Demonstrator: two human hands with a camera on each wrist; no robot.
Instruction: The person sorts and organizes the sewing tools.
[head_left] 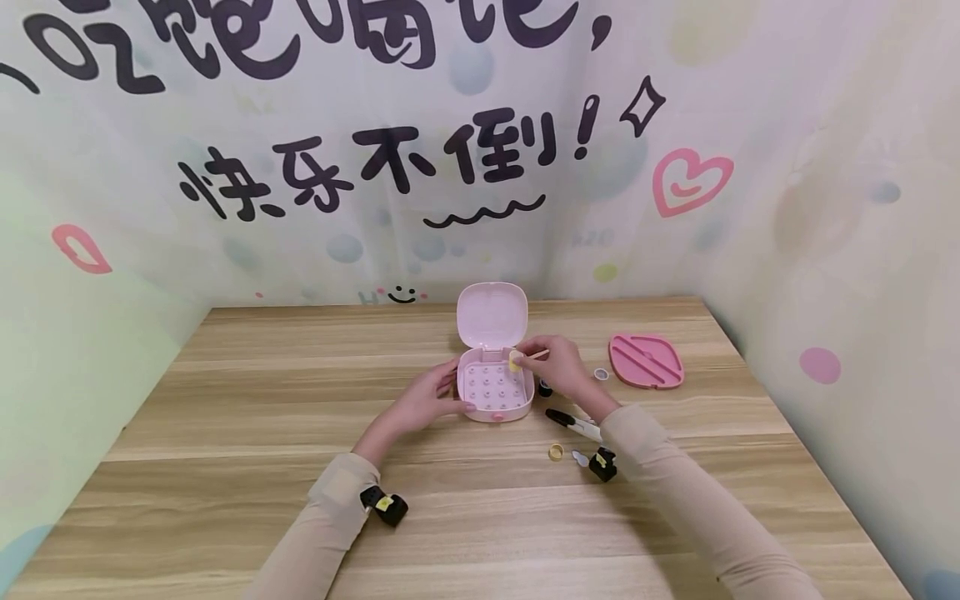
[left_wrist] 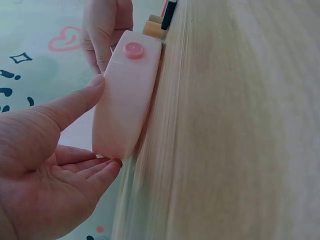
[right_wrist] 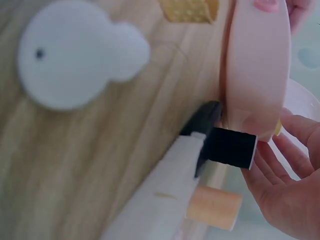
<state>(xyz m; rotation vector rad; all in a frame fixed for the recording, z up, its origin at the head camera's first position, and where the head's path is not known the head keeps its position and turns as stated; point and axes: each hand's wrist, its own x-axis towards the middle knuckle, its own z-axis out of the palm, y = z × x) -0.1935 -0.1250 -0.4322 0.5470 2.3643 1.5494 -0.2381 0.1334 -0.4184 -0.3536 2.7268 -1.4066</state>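
A pink sewing box [head_left: 495, 414] stands with its lid [head_left: 492, 315] raised; rows of small pegs show on its floor. My left hand [head_left: 427, 400] holds the box at its left side, thumb against the front wall and fingers at the side wall, as the left wrist view [left_wrist: 55, 165] also shows. Over the box's right rear part, my right hand [head_left: 558, 364] pinches a small yellow thread spool [head_left: 514, 361]. Only a sliver of the yellow spool [right_wrist: 278, 127] appears in the right wrist view, mostly hidden by the thumb and wall.
Right of the box lie a black thread spool [right_wrist: 232, 147], a peach spool [right_wrist: 215, 206], thread snips [head_left: 573, 423], a gold thimble [head_left: 556, 452] and a needle threader [head_left: 580, 458]. Farther right is a pink tray insert [head_left: 647, 361]. A small whitish round piece [head_left: 602, 374] sits nearby.
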